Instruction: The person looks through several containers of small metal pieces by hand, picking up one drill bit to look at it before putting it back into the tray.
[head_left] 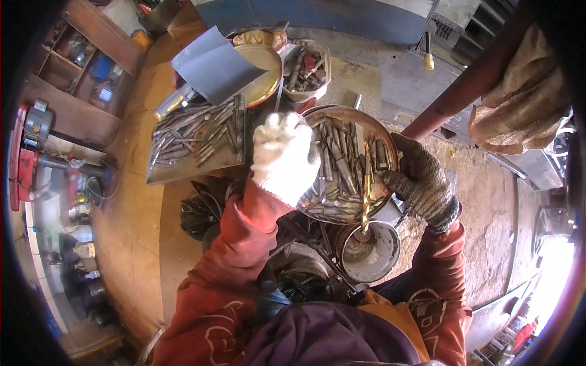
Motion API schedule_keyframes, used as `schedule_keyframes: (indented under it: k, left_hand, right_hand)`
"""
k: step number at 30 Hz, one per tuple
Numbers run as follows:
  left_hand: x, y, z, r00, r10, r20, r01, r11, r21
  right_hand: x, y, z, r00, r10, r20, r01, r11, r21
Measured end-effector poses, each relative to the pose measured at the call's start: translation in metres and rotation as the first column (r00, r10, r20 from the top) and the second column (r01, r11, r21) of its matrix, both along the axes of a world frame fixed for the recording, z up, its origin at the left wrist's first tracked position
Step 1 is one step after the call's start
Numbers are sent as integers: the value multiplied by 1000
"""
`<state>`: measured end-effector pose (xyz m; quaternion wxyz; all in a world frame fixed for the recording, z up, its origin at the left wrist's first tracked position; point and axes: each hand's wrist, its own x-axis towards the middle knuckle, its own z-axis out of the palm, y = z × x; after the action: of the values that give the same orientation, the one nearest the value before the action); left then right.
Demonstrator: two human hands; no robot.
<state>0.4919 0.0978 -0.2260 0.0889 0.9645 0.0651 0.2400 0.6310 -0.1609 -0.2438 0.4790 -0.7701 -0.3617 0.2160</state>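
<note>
While one red machine (27,161) stood at the far left, one square tray (207,169) lay nearer the middle, heaped with drill bits (207,131) too many and too overlapped to count. One grey sheet (217,64) slanted above the tray's far end, its right part covering some of one round yellow lid (273,61). The left hand, in one white glove (284,155), was at the left side of one round dish (351,110), its fingers curled; I could not tell whether they gripped anything. Beyond that hand sat one pale tub (308,96) of mixed metal pieces. The round dish held dozens of bits, and among them I counted one gold bit (367,189), its near end reaching over the dish's near rim. Below that end was one round bucket (392,259). The right hand, in one dark knitted glove (427,177), gripped the dish's right rim, thumb over the edge. Farther right hung one brown cloth (519,91).
</note>
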Motion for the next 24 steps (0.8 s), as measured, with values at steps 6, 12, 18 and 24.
schedule_keyframes:
  k: [6, 12, 18, 24]
  left_hand:
    - [-2, 4, -5, 978, -31, 207, 66, 984, -164]
    - [4, 5, 8, 951, -222, 216, 256, 956, -145]
    - [65, 28, -2, 981, -173, -86, 186, 966, 180]
    - [80, 44, -1, 915, -241, -325, 272, 961, 52]
  right_hand:
    - [3, -11, 20, 977, -41, -209, 51, 998, 42]
    - [6, -5, 12, 989, -128, -75, 135, 985, 106]
    - [3, 18, 25, 993, -21, -116, 24, 999, 26]
    - [-1, 15, 19, 969, -129, -213, 128, 992, -21]
